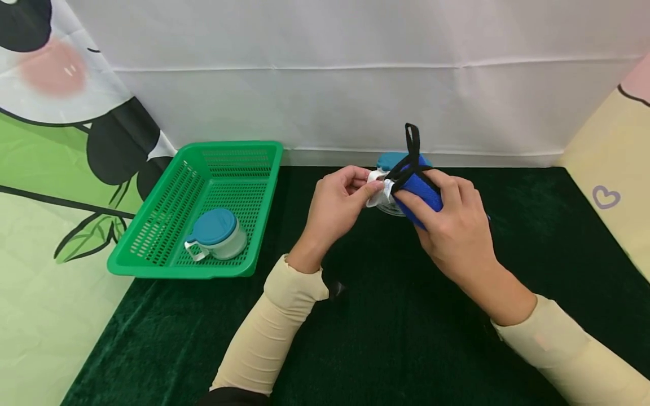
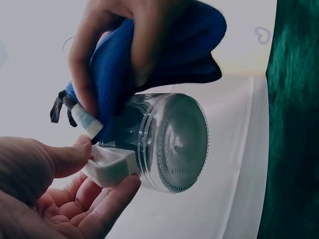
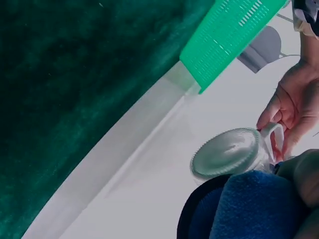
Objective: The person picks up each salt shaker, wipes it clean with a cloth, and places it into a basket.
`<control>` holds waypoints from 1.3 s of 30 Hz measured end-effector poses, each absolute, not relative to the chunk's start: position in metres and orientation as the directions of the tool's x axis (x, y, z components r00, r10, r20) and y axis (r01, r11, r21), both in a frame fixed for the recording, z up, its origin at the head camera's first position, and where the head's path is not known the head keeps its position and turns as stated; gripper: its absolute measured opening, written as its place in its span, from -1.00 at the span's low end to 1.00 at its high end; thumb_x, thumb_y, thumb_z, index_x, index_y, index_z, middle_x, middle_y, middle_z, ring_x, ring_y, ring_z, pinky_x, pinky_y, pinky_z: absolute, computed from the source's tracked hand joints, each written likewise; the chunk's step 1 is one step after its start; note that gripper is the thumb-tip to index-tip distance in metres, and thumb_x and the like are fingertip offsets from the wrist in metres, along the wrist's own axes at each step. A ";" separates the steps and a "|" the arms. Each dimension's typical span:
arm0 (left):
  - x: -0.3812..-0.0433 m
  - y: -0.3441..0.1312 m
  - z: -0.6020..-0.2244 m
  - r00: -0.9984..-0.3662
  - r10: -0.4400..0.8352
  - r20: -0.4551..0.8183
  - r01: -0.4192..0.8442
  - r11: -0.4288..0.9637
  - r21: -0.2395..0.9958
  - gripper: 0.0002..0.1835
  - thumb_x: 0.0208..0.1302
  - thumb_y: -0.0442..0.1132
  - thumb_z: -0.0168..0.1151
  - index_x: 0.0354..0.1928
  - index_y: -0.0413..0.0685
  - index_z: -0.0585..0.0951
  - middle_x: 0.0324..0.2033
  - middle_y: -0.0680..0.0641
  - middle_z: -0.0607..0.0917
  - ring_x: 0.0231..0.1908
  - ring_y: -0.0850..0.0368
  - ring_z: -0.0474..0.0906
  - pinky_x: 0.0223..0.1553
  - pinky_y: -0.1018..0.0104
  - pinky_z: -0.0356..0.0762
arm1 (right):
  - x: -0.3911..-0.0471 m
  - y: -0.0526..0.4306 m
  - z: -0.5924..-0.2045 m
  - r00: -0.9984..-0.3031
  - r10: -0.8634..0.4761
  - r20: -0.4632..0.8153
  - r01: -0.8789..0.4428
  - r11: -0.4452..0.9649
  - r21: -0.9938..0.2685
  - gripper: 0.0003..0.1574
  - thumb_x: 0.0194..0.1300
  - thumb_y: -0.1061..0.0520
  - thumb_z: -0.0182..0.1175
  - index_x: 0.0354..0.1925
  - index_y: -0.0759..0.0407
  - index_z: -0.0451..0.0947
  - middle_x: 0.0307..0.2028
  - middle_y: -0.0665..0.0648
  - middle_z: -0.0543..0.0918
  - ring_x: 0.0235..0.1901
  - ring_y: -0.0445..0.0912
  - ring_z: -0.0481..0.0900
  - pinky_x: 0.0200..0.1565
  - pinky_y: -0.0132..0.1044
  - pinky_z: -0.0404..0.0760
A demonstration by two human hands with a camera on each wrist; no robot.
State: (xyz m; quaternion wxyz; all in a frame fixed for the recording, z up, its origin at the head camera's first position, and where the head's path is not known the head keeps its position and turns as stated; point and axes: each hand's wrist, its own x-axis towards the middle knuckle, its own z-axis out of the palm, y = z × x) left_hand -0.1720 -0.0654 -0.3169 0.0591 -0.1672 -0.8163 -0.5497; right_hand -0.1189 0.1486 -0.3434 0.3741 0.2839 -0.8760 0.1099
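Pinched by its white handle (image 2: 112, 167), a clear glass jar (image 2: 182, 144) with a blue lid (image 1: 391, 160) is held up off the table by my left hand (image 1: 332, 206). Both wrist views show its ribbed round base. My right hand (image 1: 452, 231) grips a blue cloth (image 1: 424, 189) with black edging and a black loop (image 1: 412, 138). The cloth lies against the jar's side near the handle, and a small white tag (image 2: 87, 121) sticks out of it. In the head view the cloth and right hand hide much of the jar.
To the left stands a green plastic basket (image 1: 178, 273) with slotted walls. A similar blue-lidded jar (image 1: 215, 230) with a white handle is inside it. Dark green cloth (image 1: 376, 338) covers the table, and a white curtain (image 1: 325, 107) hangs behind.
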 end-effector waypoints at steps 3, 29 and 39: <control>-0.172 -0.065 -0.317 -0.939 0.192 0.287 0.337 0.336 0.879 -0.72 0.41 -0.09 0.37 -0.03 -0.15 0.70 -0.27 -0.01 0.74 -0.31 0.14 0.65 -0.26 0.32 0.67 | -0.117 0.148 -0.346 -0.565 -0.444 0.696 -0.589 0.807 0.036 -0.23 0.05 0.25 0.59 0.24 -0.01 0.60 0.25 0.43 0.37 0.07 0.42 0.42 0.03 0.35 0.50; -0.172 -0.067 -0.316 -0.943 0.186 0.276 0.322 0.295 0.900 -0.76 0.49 -0.14 0.27 -0.01 -0.17 0.65 -0.23 -0.05 0.73 -0.29 0.13 0.63 -0.20 0.30 0.66 | -0.111 0.153 -0.363 -0.655 -0.279 0.702 -0.593 0.766 -0.248 -0.21 0.09 0.35 0.48 0.28 0.00 0.54 0.33 0.40 0.31 0.27 0.37 0.35 0.19 0.37 0.45; -0.169 -0.068 -0.318 -0.905 0.298 0.304 0.382 0.253 0.889 -0.81 0.49 -0.21 0.25 -0.02 -0.18 0.63 -0.19 -0.05 0.71 -0.21 0.11 0.65 -0.03 0.32 0.67 | -0.126 0.166 -0.333 -0.825 0.087 0.559 -0.506 0.326 -0.798 -0.41 0.48 0.26 0.16 0.41 0.05 0.40 0.33 0.15 0.37 0.24 0.05 0.35 0.13 -0.08 0.43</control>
